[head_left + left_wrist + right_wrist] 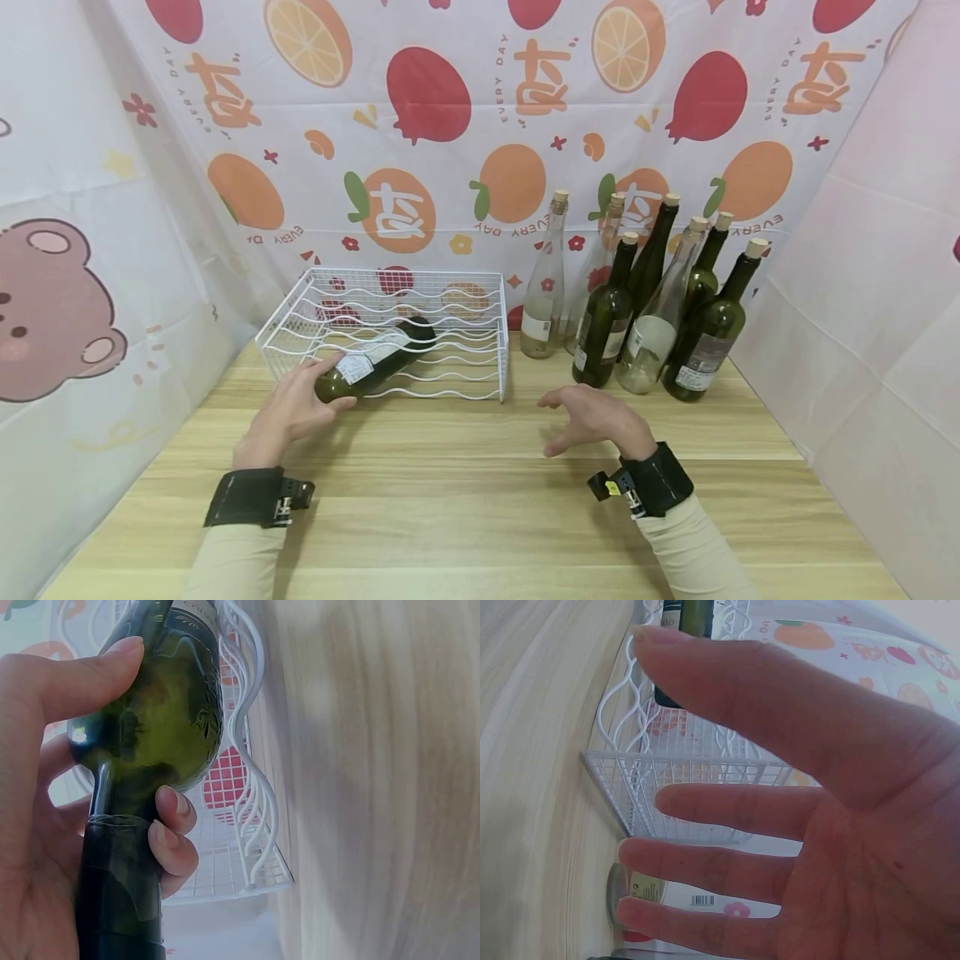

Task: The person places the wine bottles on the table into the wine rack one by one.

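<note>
A dark green wine bottle (390, 352) lies tilted across the white wire rack (505, 333), its far end among the wavy wires. My left hand (292, 408) grips it at the near end. In the left wrist view, the thumb lies on the bottle's shoulder (161, 727) and the fingers curl round to the neck (124, 862). My right hand (600, 421) is above the table to the right of the rack, fingers spread and loosely bent, holding nothing. The right wrist view shows its palm and separated fingers, with the rack (694, 757) beyond.
Several corked bottles stand together right of the rack, among them a clear one (542, 308) and a dark green one (708, 342). The wooden table (465, 500) stretches in front. Printed cloth (480, 108) hangs behind and at both sides.
</note>
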`<state>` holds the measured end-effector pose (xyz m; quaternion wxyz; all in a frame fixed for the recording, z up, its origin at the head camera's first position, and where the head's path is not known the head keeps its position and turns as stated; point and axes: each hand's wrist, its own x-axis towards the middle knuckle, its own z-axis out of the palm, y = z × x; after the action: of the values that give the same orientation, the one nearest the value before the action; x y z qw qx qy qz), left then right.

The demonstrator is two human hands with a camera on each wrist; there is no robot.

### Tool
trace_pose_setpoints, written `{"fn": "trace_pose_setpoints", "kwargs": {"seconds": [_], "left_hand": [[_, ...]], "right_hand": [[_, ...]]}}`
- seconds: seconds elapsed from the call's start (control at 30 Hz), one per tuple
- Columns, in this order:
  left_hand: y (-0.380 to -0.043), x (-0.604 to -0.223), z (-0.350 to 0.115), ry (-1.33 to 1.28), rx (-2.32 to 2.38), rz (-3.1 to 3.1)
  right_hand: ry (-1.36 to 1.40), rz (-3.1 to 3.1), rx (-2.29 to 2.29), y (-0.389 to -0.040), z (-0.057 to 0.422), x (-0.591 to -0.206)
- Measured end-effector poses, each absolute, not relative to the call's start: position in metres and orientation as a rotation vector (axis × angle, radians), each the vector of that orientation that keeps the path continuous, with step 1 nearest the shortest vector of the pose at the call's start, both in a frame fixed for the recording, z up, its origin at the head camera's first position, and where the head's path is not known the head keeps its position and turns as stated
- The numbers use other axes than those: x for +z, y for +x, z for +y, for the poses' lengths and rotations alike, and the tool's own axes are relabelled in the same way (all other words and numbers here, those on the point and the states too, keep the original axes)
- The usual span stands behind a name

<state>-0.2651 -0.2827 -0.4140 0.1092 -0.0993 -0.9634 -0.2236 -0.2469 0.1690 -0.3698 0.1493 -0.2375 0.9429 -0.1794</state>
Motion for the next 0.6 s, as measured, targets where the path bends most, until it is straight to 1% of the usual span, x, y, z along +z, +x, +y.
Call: {"fn": "trace_pose_setpoints", "kwargs": {"seconds": [0.6], "left_hand": [[-0.266,-0.418,-0.302,-0.177,-0.687,-2.846]], "right_hand": [[-0.685,2.725,-0.512,-0.249,0.172,-0.373]]}}
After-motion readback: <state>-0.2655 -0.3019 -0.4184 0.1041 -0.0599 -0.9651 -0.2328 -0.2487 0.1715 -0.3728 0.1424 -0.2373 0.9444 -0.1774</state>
